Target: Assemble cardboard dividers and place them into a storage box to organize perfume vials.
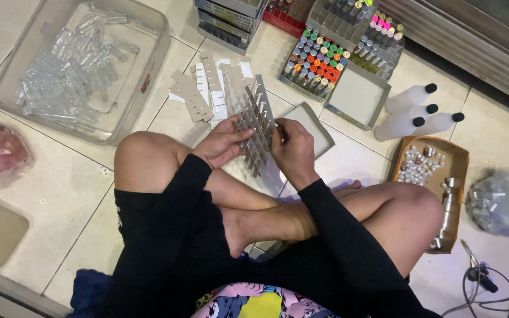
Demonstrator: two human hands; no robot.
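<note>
while the person sits cross-legged on the tiled floor, both hands work just above the knees. the left hand curls round the left edge of a cardboard grid, fingers bent against its slats and thumb across the front. the right hand pinches the grid's right edge between thumb and fingertips. the grid hangs in the air between the two hands, tilted, over a shallow grey tray on the floor.

it looks light and thin, a lattice of slotted strips that would likely flex or come apart if squeezed in the middle. the outer edges, where the strips cross, seem the safest places to hold it.

just beyond the hands lie loose notched cardboard strips. further left stands a clear plastic tub full of clear tubes. further right sits a box of small bottles with coloured caps, three white bottles with black caps lying on their sides, and a brown cardboard box of small metal parts.
</note>
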